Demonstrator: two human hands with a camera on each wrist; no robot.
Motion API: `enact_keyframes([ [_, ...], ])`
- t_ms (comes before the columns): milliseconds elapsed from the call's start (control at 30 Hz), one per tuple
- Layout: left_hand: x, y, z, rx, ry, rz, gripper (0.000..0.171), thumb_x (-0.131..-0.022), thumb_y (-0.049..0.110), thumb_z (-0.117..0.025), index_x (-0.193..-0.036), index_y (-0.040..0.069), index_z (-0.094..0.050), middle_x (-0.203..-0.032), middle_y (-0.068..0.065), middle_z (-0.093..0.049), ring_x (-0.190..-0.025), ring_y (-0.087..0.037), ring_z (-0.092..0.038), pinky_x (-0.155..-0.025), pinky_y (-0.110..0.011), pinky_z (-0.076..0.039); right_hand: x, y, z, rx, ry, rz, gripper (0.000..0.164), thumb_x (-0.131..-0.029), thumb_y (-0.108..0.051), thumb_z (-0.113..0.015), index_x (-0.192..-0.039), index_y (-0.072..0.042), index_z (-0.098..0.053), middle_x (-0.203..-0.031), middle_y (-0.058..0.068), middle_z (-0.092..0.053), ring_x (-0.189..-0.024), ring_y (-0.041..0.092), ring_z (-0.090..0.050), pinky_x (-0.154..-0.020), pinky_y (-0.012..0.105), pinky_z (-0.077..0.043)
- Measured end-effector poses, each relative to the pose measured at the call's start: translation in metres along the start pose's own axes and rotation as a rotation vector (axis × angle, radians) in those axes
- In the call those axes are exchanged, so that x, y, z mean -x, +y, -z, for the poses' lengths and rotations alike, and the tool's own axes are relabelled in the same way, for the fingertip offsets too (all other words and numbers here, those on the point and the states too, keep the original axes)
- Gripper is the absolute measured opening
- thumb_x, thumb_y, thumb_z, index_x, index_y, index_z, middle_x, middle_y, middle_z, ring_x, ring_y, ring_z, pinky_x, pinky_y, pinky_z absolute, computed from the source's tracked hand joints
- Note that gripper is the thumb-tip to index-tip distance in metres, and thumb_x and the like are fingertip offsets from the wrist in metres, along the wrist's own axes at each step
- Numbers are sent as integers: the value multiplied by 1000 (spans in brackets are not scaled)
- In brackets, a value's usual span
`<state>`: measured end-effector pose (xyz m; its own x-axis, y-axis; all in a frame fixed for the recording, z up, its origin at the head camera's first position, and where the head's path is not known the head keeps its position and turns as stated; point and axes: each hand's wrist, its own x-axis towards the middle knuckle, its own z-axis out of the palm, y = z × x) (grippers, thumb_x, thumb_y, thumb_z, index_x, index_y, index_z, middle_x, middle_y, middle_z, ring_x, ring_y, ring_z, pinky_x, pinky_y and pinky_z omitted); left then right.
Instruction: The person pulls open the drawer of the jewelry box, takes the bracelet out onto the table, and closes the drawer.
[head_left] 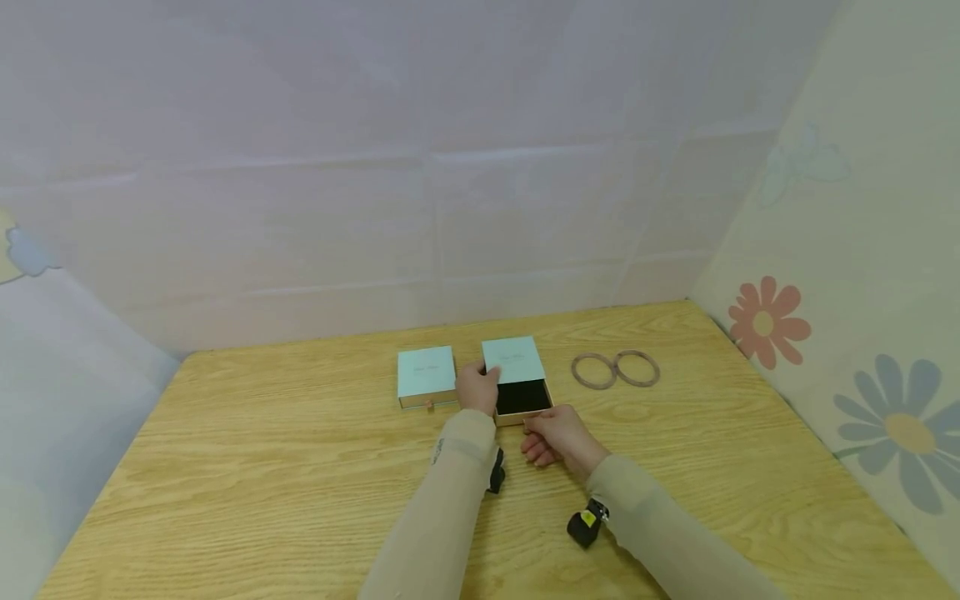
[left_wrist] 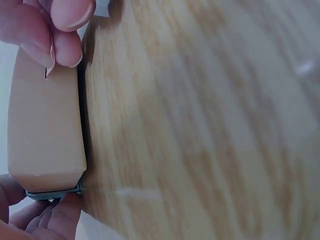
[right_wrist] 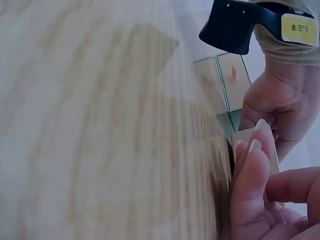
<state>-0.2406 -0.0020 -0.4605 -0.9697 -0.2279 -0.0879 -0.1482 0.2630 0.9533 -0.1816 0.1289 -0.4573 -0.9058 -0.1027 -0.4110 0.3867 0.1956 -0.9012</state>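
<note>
A small drawer box with a pale blue cover [head_left: 513, 357] lies in front of me, its peach drawer [left_wrist: 47, 125] slid partly out toward me. Black lining [head_left: 522, 397] shows inside the drawer. My left hand [head_left: 477, 389] grips the cover by its left side, thumb on top. With thumb and fingers, my right hand [head_left: 561, 435] pinches the little ribbon tab [left_wrist: 50, 67] at the middle of the drawer front. In the right wrist view the right fingers hide most of that front.
To the left stands a second pale blue drawer box [head_left: 426, 372], shut, its tab facing me. Two thin brownish rings [head_left: 594, 371] lie side by side to the right, edges meeting. A wall hanging [head_left: 450, 208] rises behind the wooden table [head_left: 300, 467].
</note>
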Motion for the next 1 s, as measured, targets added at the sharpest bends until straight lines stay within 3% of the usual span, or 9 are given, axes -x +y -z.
enact_keyframes([
  [533,-1,-1,0,9,7,-6,31,-97,9,-60,-124,-6,-63,-115,-23,-65,-105,-35,-61,-89,-46,-52,-1,-3,2,-32,-42,-6,23,-98,-3,-47,-93,13,-62,-63,7,-64,-50,10,-60,-49,24,-53],
  [800,-1,-1,-1,-9,6,-2,37,-97,10,-60,-131,-6,-58,-127,-25,-59,-116,-37,-56,-95,-47,-49,-5,-4,0,-47,-34,-21,22,-98,-4,-47,-90,11,-63,-64,7,-65,-51,11,-61,-50,24,-54],
  [1000,-1,-1,0,-7,5,0,37,-98,10,-60,-131,-7,-58,-125,-25,-60,-114,-37,-58,-93,-47,-50,-7,-3,-1,-33,-19,-32,22,-98,-4,-48,-91,12,-62,-61,6,-63,-48,9,-58,-46,22,-51],
])
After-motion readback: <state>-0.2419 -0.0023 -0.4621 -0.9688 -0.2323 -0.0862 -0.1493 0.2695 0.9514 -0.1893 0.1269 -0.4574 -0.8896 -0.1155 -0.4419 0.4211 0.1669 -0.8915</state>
